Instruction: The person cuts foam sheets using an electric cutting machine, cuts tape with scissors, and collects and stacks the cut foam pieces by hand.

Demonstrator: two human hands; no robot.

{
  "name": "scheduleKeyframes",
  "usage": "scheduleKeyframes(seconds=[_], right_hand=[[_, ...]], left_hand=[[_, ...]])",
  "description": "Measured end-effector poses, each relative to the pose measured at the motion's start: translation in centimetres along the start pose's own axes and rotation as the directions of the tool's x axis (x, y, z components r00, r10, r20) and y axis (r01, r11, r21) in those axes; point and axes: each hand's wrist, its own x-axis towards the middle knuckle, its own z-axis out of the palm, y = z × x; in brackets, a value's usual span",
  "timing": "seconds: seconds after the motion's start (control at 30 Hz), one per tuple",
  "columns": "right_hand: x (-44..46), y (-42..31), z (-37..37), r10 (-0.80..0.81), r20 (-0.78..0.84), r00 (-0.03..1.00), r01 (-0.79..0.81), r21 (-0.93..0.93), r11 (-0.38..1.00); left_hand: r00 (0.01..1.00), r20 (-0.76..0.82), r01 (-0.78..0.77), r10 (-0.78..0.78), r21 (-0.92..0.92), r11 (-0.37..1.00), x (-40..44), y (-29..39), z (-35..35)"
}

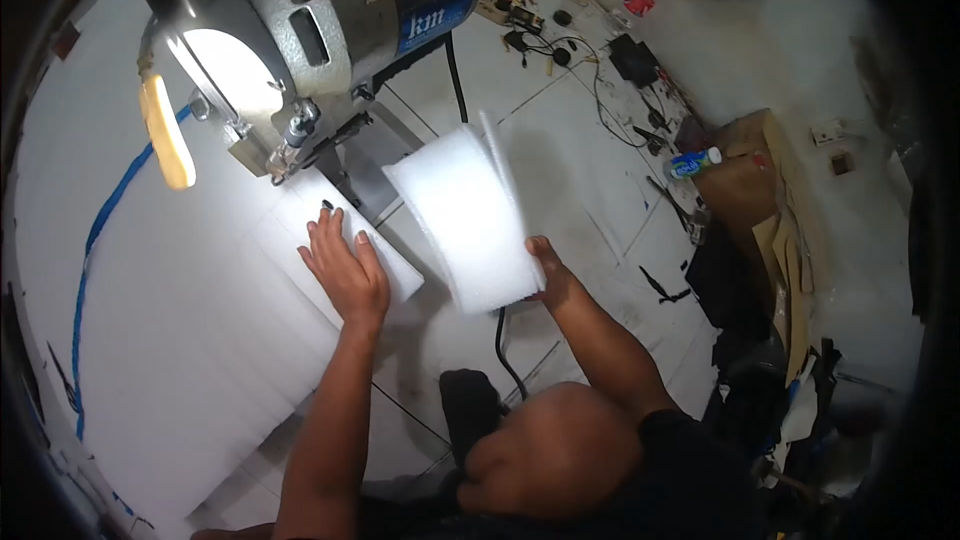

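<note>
My right hand grips the lower right edge of a stack of white foam sheets, held up over the tiled floor; its fingers are partly hidden behind the foam. My left hand lies with fingers spread on a white foam piece at the edge of the white work surface. A small dark object is at its fingertips. Just above that hand is the lower end of a cutting machine, with its lamp lit and a cream-coloured handle at its left.
A blue strip runs along the left of the white surface. A black cable crosses the floor. Cardboard, a blue-labelled bottle, tools and wires lie along the right wall. The machine's motor hangs at the top.
</note>
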Motion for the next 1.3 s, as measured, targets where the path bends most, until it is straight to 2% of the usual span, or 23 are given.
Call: scheduleKeyframes(seconds=[0.07,0.1,0.13,0.2,0.23,0.3,0.37,0.43,0.5,0.57,0.63,0.67,0.8,0.87,0.9,0.93,0.97,1.0,1.07,1.13,1.17,1.23,1.3], right_hand=[[-3.4,-0.4,3.2,-0.149,-0.092,0.985,0.14,-0.09,0.986],[-4.6,-0.8,4.4,-0.154,-0.113,0.981,0.144,-0.096,0.985],[-6.0,-1.2,5.2,-0.173,-0.17,0.97,0.101,-0.368,0.924],[-9.2,-1.3,5.8,-0.244,-0.285,0.927,-0.08,-0.785,0.614],[-10.4,-0.5,4.6,-0.46,-0.274,0.844,-0.169,-0.952,0.257],[-13.6,0.3,5.0,-0.692,-0.346,0.633,-0.517,-0.855,-0.045],[-15.9,1.1,3.8,-0.751,-0.32,0.578,-0.563,-0.822,-0.083],[-18.0,2.3,2.6,-0.797,-0.28,0.535,-0.599,-0.791,-0.125],[-19.2,4.2,1.8,-0.835,-0.093,0.543,-0.609,-0.728,-0.315],[-20.0,5.6,0.9,-0.838,-0.097,0.537,-0.592,-0.751,-0.293],[-20.6,6.8,0.6,-0.864,-0.11,0.492,-0.525,-0.829,-0.193],[-20.9,7.5,-0.6,-0.876,-0.015,0.483,-0.46,-0.855,-0.239],[-21.0,8.2,0.5,-0.869,-0.08,0.489,-0.437,-0.884,-0.165],[-21.4,8.7,-0.4,-0.879,-0.127,0.46,-0.572,-0.8,-0.183],[-22.1,9.1,-1.3,-0.856,-0.117,0.503,-0.575,-0.785,-0.231],[-22.7,10.1,-1.7,-0.875,-0.133,0.465,-0.592,-0.781,-0.196],[-23.8,10.7,-3.3,-0.874,-0.083,0.479,-0.511,-0.836,-0.2],[-23.9,10.0,-0.8,-0.827,-0.309,0.469,-0.589,-0.807,-0.032],[-27.0,11.8,-3.9,-0.838,-0.349,0.418,-0.684,-0.729,-0.037],[-29.6,11.6,-5.6,-0.659,-0.659,0.363,-0.852,-0.521,0.053],[-29.6,10.8,-4.5,-0.538,-0.786,0.304,-0.874,-0.455,0.172],[-27.8,10.8,-3.2,-0.498,-0.861,0.105,-0.992,-0.126,0.009],[-27.8,10.5,-7.0,-0.58,-0.796,0.173,-0.965,-0.256,0.063]], left_hand=[[1.0,0.005,0.014,-0.014,-0.036,0.999,-0.1,-0.2,-0.1],[1.0,0.021,0.015,-0.014,-0.053,0.998,0.1,-0.5,-0.2],[1.0,0.015,0.008,-0.006,-0.084,0.996,0.3,-0.9,-0.2],[1.0,0.001,-0.005,0.005,-0.181,0.983,0.2,-1.3,-0.2],[0.999,0.048,0.024,-0.014,-0.226,0.974,0.1,-1.3,-0.7],[0.998,0.053,-0.016,0.029,-0.247,0.969,0.2,-1.8,-0.9],[0.996,0.078,-0.016,0.039,-0.275,0.961,0.5,-1.7,-1.3],[0.991,0.062,-0.101,0.122,-0.266,0.958,0.7,-1.3,-1.9],[0.996,0.062,-0.056,0.064,-0.133,0.99,0.4,-0.3,-2.9],[0.996,0.039,-0.075,0.085,-0.21,0.975,-0.2,0.9,-4.4],[0.996,0.015,-0.085,0.092,-0.272,0.959,-1.5,1.9,-6.4],[0.989,0.04,-0.124,0.14,-0.278,0.953,-2.3,2.2,-7.3],[0.968,0.072,-0.188,0.24,-0.419,0.888,-5.7,1.0,-8.5],[0.952,0.054,-0.234,0.302,-0.506,0.83,-6.5,1.0,-8.3],[0.944,0.035,-0.266,0.329,-0.512,0.817,-6.7,1.2,-8.4],[0.945,0.054,-0.247,0.322,-0.527,0.813,-6.8,1.2,-8.9],[0.949,0.068,-0.226,0.309,-0.538,0.812,-7.0,1.5,-9.3],[0.955,0.074,-0.197,0.286,-0.562,0.804,-7.2,2.0,-9.6],[0.961,0.085,-0.164,0.264,-0.594,0.788,-7.1,2.5,-10.8],[0.966,0.081,-0.152,0.247,-0.596,0.788,-6.3,3.4,-11.1],[0.969,0.087,-0.137,0.231,-0.588,0.797,-6.2,3.3,-11.3],[0.971,0.125,-0.113,0.205,-0.515,0.85,-5.2,1.9,-12.3],[0.971,0.175,-0.088,0.161,-0.362,0.928,-4.9,1.3,-12.5]])
